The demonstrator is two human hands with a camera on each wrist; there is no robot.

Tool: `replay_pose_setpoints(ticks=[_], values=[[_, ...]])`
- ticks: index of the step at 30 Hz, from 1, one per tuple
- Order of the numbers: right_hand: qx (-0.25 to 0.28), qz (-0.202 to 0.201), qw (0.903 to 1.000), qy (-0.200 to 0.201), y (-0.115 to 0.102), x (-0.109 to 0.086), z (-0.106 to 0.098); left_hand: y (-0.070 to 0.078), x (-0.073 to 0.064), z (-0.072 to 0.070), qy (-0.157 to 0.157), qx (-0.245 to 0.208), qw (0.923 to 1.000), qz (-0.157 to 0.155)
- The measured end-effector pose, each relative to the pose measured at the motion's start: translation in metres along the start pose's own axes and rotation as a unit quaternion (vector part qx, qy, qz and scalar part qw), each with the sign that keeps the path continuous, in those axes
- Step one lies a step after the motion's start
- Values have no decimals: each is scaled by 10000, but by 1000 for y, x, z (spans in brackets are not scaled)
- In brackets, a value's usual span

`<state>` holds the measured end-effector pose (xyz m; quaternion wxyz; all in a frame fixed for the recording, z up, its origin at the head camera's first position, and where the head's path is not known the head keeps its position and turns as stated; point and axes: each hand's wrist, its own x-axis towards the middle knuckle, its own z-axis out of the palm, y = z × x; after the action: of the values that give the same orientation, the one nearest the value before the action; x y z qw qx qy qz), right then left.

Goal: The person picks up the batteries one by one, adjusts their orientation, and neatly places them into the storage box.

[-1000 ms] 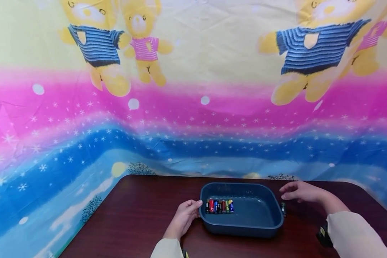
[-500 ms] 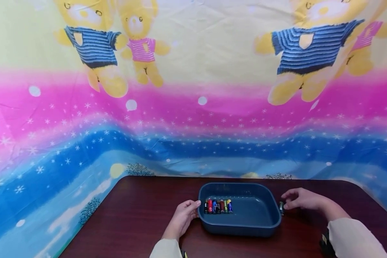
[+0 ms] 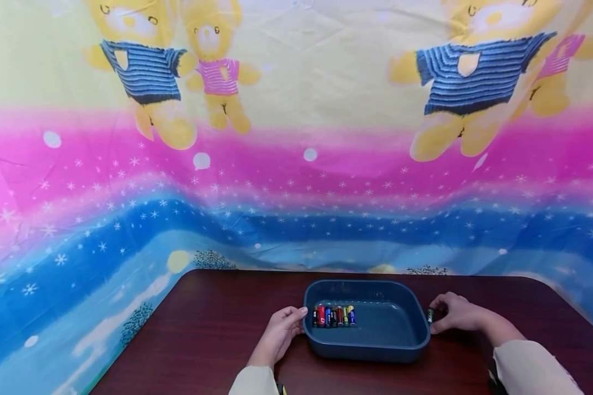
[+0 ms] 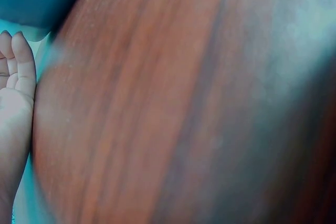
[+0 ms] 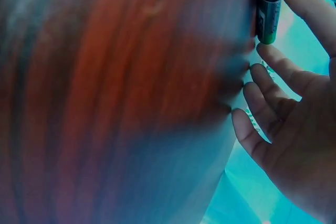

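A dark blue rectangular basin (image 3: 390, 323) sits on the table. Several batteries (image 3: 334, 316) of mixed colours lie side by side in a row at its left inside. My left hand (image 3: 281, 332) holds the basin's left side, thumb on the rim and fingers by the outer wall; those fingers (image 4: 23, 59) show loosely bent in the left wrist view. Just outside the right rim, my right hand (image 3: 457, 312) pinches a dark battery with a green end (image 5: 269, 14) by its two ends, between thumb and index finger. The other right fingers are spread.
The dark reddish-brown wooden table (image 3: 217, 323) has rounded far corners. Behind it hangs a cloth (image 3: 257, 181) printed with bears and snowflakes. Pale sleeves cover both forearms.
My right hand has come down and left to the battery beside the basin, and its thumb and index finger have closed on it. My left hand stays at the rim.
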<state>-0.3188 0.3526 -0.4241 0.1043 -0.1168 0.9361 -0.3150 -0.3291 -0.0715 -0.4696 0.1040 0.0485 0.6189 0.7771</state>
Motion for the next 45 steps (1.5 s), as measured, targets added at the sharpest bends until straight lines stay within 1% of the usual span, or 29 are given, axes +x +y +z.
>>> replay_pose_setpoints(ticks=[4,17,24,27,30,32,34,37,39,41,43,45], values=[[-181,120,9997,99,1,0,3,0,0,0,1,23,10000,-7],[-504,156,9984,209,1,2,5,1,0,0,0,37,10000,-44],[-507,159,9984,204,2,4,5,1,0,0,51,73,9999,-93],[-429,119,9989,172,3,4,5,1,1,0,51,41,9999,-91],[-69,-4,9999,85,5,3,4,0,1,0,47,-2,9999,-98],[358,-128,9993,5,7,3,4,1,1,0,43,-16,9999,-96],[948,-166,9953,-67,9,3,3,0,1,1,42,-7,10000,-85],[1666,-120,9859,-71,11,2,3,0,1,1,42,0,10000,-61],[2030,-24,9792,-35,11,2,2,0,1,1,56,-2,10000,-54],[2376,-50,9714,-35,11,2,2,0,1,1,72,-1,10000,-54],[2800,-103,9599,-66,12,3,1,0,1,0,81,6,9999,-59],[3201,-287,9468,-165,12,4,0,0,1,0,81,13,9999,-59]])
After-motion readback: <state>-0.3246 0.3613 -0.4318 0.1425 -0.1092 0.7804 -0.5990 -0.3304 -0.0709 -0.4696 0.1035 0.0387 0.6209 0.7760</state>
